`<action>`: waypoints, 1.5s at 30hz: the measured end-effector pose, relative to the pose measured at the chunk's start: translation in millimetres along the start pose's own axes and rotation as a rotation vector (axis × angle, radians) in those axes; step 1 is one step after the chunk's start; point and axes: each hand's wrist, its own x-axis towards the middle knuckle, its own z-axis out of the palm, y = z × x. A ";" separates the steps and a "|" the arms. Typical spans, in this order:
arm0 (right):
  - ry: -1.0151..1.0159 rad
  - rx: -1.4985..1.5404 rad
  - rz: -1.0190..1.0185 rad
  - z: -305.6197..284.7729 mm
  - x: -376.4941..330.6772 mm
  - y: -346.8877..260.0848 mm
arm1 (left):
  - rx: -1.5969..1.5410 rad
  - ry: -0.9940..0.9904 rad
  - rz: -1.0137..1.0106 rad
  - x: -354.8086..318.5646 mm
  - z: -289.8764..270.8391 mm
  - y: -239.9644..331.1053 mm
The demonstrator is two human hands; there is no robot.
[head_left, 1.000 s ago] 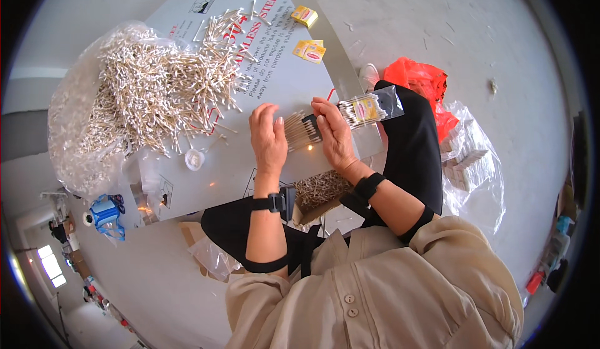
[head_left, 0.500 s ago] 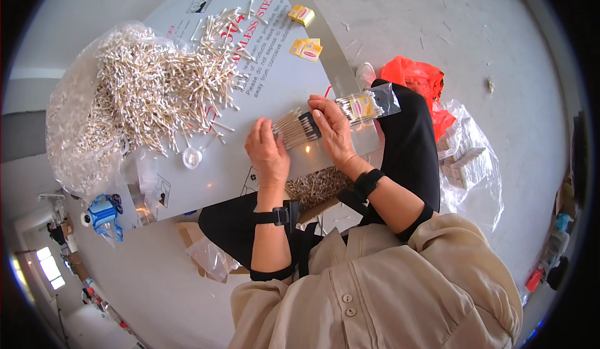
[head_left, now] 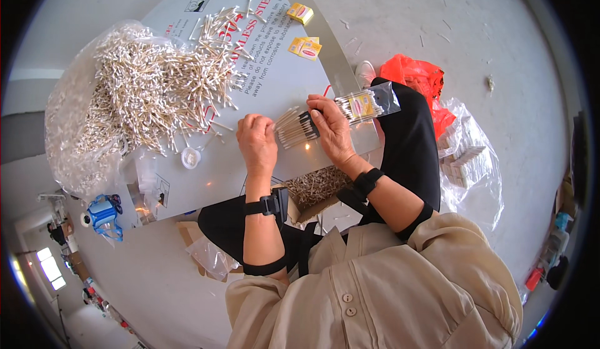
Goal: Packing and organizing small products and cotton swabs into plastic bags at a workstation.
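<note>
Over the table (head_left: 215, 186), right hand (head_left: 333, 131) grasping swab packet (head_left: 361, 106), middle covered, left hand (head_left: 257, 146) curled, hold unclear.

A grey-topped table (head_left: 306, 77) is standing over a smooth grey floor (head_left: 500, 55), which is stretching away past the table's right edge. Beyond the near left corner, a paned window (head_left: 51, 268) is glowing white; small warm reflections (head_left: 209, 184) are glinting toward the near edge.
</note>
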 end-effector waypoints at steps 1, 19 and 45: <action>-0.002 -0.002 -0.002 0.4 0.1 -1.0 | 0.028 0.029 -0.026 1.9 -0.1 -2.8; -0.095 0.052 -0.001 13.2 11.8 -1.5 | -0.924 0.312 -0.356 -7.3 40.2 17.3; -0.072 0.213 0.157 -4.0 8.5 7.8 | 0.150 -0.113 0.113 -28.1 20.6 25.4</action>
